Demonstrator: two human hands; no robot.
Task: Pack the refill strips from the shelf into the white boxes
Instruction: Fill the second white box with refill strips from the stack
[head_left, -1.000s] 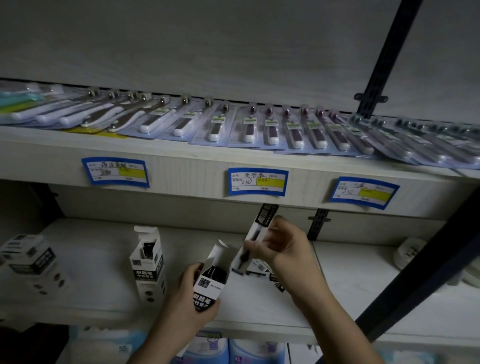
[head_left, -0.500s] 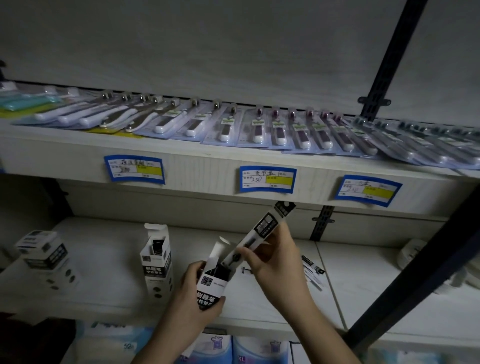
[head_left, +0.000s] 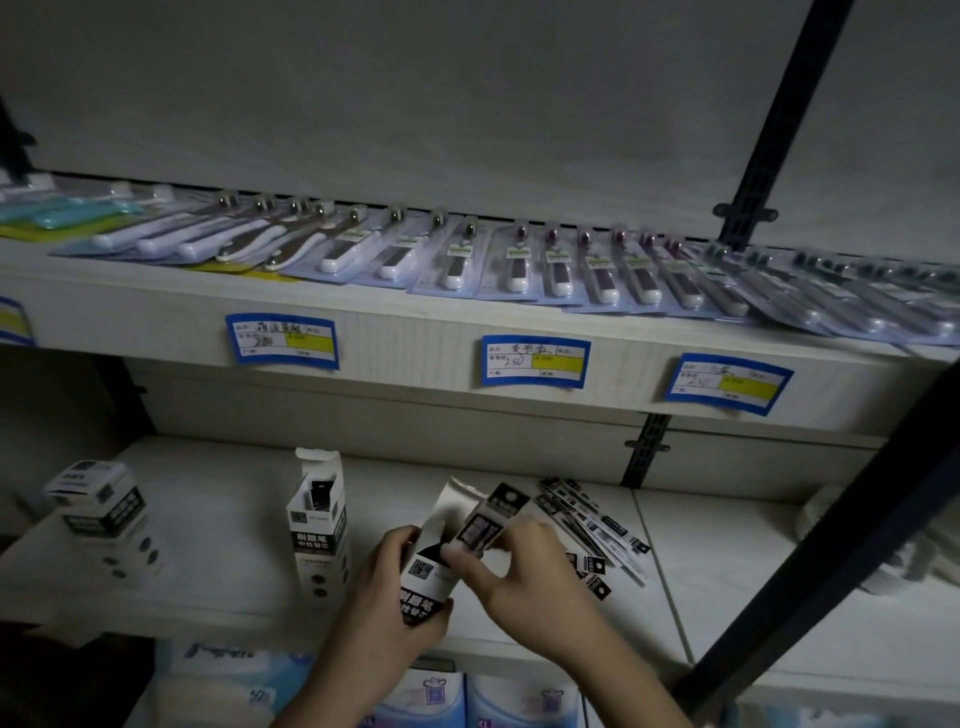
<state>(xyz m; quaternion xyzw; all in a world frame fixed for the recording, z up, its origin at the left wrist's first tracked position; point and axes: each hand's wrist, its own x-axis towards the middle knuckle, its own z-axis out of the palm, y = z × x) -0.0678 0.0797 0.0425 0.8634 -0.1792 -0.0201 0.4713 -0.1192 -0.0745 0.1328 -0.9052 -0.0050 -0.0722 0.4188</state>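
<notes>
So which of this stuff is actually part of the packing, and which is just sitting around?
Part of the job:
- white box, held in the left hand
- refill strip, pushed in by the right hand
- loose refill strips on the shelf
- open box, standing upright
- closed boxes, at left

Just lying about:
- carded tools on the upper shelf
- price labels

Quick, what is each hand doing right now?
Left hand: grips the white box around its lower half.
Right hand: pinches a refill strip, its lower end in the box's open top.
</notes>
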